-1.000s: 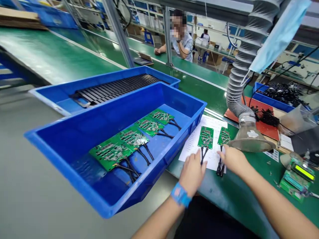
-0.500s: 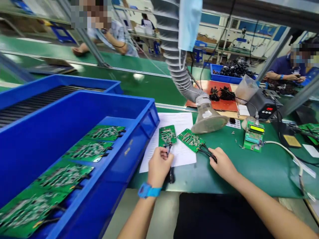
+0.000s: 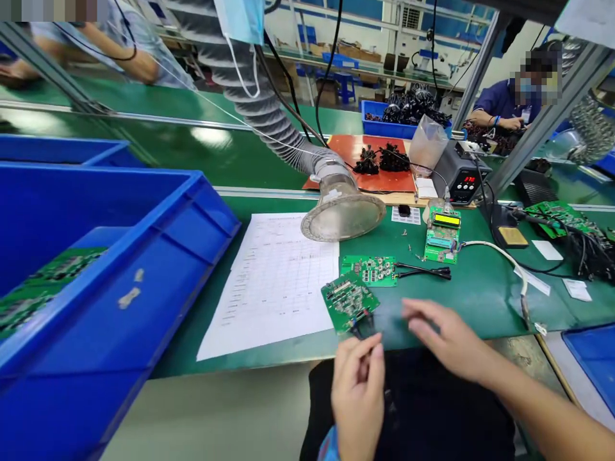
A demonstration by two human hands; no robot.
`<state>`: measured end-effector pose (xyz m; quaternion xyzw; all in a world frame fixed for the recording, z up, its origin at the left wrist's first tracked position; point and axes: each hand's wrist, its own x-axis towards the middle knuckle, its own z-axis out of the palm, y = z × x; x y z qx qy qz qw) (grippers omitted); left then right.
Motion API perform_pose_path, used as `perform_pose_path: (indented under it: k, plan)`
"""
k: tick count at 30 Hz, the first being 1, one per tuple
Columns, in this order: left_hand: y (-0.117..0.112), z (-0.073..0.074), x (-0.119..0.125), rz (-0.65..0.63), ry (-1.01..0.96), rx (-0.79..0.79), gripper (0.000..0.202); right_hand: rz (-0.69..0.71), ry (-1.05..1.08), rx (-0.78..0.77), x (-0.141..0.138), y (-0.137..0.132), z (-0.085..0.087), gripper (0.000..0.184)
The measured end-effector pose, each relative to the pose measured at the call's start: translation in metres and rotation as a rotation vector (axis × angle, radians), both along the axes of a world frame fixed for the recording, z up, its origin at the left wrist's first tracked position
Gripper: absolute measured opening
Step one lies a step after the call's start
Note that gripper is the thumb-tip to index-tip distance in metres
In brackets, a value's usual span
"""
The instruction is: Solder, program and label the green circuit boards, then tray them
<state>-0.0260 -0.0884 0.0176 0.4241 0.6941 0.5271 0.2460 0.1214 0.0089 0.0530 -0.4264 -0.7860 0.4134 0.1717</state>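
My left hand is closed, pinching the short black leads of a green circuit board close to the table's front edge. That board is turned at an angle, and its far side overlaps a second circuit board lying behind it. Black leads from the second board stretch to the right across the green table. My right hand is empty, its fingers stretched out just right of the held board and in front of those leads.
A printed sheet lies left of the boards, beside a blue bin with more boards inside. An extraction hood hangs low behind them. A small display board, a soldering station and a sponge stand right.
My right hand has let go of its board's leads; that board now lies with them pointing right. My left hand has brought its board rightward, off the sheet's middle. The view has turned right.
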Motion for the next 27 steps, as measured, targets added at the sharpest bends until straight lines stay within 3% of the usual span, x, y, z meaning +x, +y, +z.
perform_pose_path:
  k: [2, 4, 7, 9, 10, 11, 14, 16, 18, 24, 27]
  plan:
    - [0.005, -0.006, 0.023, -0.095, 0.008, 0.024, 0.028, 0.145, 0.182, -0.361, 0.005, -0.014, -0.001, 0.052]
    - [0.004, -0.010, 0.034, -0.248, 0.089, 0.090, 0.036, 0.181, 0.258, -0.500, 0.018, -0.011, -0.007, 0.059]
    - [0.000, -0.013, 0.020, -0.511, 0.332, 0.277, 0.042, 0.217, 0.168, -0.470, 0.044, 0.023, -0.018, 0.049]
    - [0.007, -0.011, -0.009, -0.598, 0.534, 0.372, 0.046, 0.295, 0.023, -0.446, 0.060, 0.050, -0.024, 0.046]
    - [0.017, -0.008, -0.027, -0.578, 0.658, 0.378, 0.048, 0.333, -0.043, -0.412, 0.065, 0.062, -0.026, 0.045]
    - [0.029, -0.006, -0.045, -0.540, 0.767, 0.339, 0.054, 0.361, -0.092, -0.349, 0.070, 0.072, -0.027, 0.044]
    - [0.077, -0.005, -0.084, -0.573, 0.983, 0.002, 0.112, 0.343, -0.133, -0.075, 0.074, 0.090, -0.025, 0.037]
    - [0.102, -0.010, -0.090, -0.648, 1.048, -0.101, 0.124, 0.246, -0.119, 0.071, 0.077, 0.092, -0.022, 0.034]
    - [0.113, -0.019, -0.085, -0.676, 1.068, -0.110, 0.125, 0.088, -0.073, 0.140, 0.084, 0.088, -0.019, 0.030]
    - [0.090, -0.037, -0.066, -0.566, 1.165, 0.007, 0.114, -0.585, 0.171, 0.274, 0.152, 0.060, -0.027, 0.029]
    - [0.079, -0.041, -0.060, -0.529, 1.182, 0.083, 0.111, -0.827, 0.331, 0.244, 0.184, 0.076, -0.029, 0.034]
